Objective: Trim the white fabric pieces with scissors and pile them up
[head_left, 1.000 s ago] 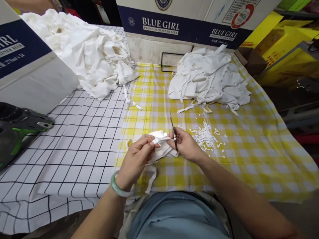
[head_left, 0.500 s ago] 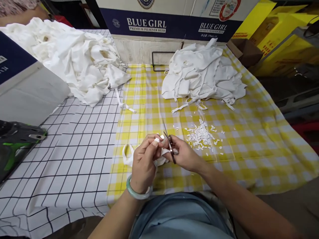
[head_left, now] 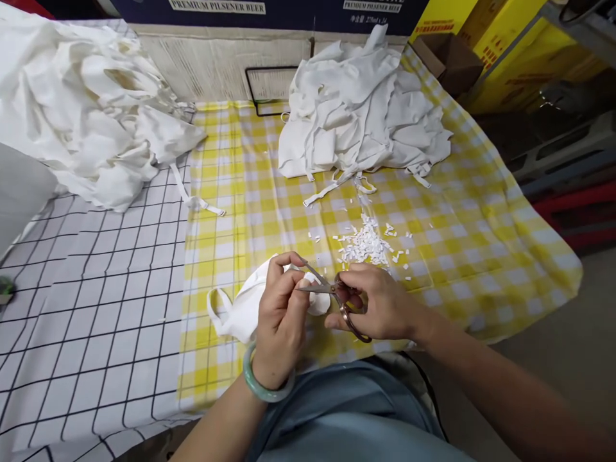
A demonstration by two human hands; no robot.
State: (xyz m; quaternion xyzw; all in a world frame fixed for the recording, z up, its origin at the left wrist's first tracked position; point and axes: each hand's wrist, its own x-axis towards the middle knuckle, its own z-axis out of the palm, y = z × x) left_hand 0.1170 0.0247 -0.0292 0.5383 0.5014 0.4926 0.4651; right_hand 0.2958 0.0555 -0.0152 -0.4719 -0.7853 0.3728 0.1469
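Observation:
My left hand (head_left: 283, 311), with a pale green bangle at the wrist, pinches part of a white fabric garment (head_left: 245, 311). A looped strap of the garment lies on the yellow checked cloth to the left of that hand. In my right hand (head_left: 378, 301) are small scissors (head_left: 332, 289), my fingers in the handles. Their blades are spread and reach to the left fingertips, around the pinched edge. The exact spot between the blades is partly hidden by my fingers. Small white cut scraps (head_left: 366, 245) lie heaped just beyond my right hand.
A pile of white garments (head_left: 360, 115) with straps lies at the back centre. Another white pile (head_left: 81, 109) is at the left. Behind stands a blue and white beer carton (head_left: 226, 58) and a black wire frame (head_left: 250, 90). Yellow boxes (head_left: 443, 25) stand at the back right.
The scissors have turned from pointing away to pointing left, and their blades have opened at my left fingertips. More of the garment shows. The view has shifted downward and to the right.

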